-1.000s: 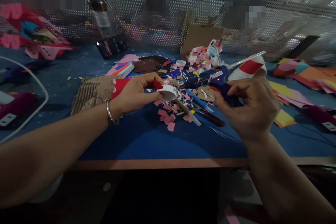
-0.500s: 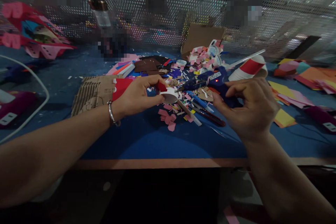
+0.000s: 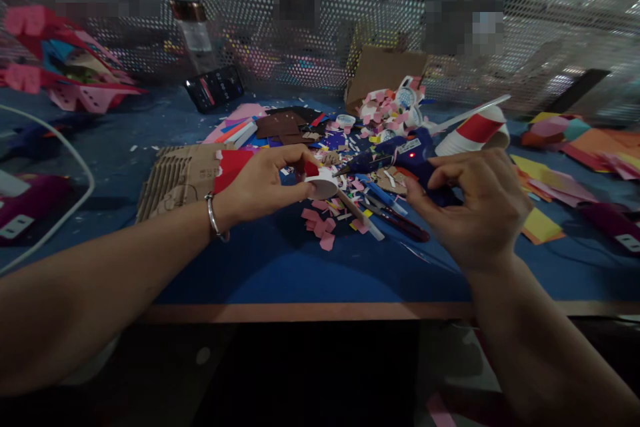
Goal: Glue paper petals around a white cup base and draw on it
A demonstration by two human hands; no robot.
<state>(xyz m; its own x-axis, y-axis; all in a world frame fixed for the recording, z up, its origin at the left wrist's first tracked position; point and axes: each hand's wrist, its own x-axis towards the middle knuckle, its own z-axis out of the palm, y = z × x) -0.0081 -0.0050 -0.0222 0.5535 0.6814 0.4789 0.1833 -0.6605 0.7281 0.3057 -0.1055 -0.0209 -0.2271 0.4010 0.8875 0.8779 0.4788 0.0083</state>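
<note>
My left hand (image 3: 260, 181) pinches a small red-and-white paper cup (image 3: 320, 182) on its side, its white base facing right, above the blue table (image 3: 310, 267). My right hand (image 3: 473, 207) is wrapped round the handle of a blue glue gun (image 3: 405, 155) with a red light lit. The gun's nozzle points left and ends just beside the cup. A silver bangle sits on my left wrist. Pink and white paper scraps (image 3: 320, 223) lie under the cup.
Corrugated cardboard (image 3: 177, 173) lies at the left, a glue stick (image 3: 360, 215) and pens beside the scraps. A red-and-white cup (image 3: 473, 130), coloured paper sheets (image 3: 560, 177), a phone (image 3: 214, 88), a bottle (image 3: 193, 30) and a white cable (image 3: 65, 160) stand around. A mesh screen closes the back.
The glue gun's nozzle has come left toward the cup over the last second. The cup tipped slightly in my left hand and dropped a little. Both arms otherwise hold still.
</note>
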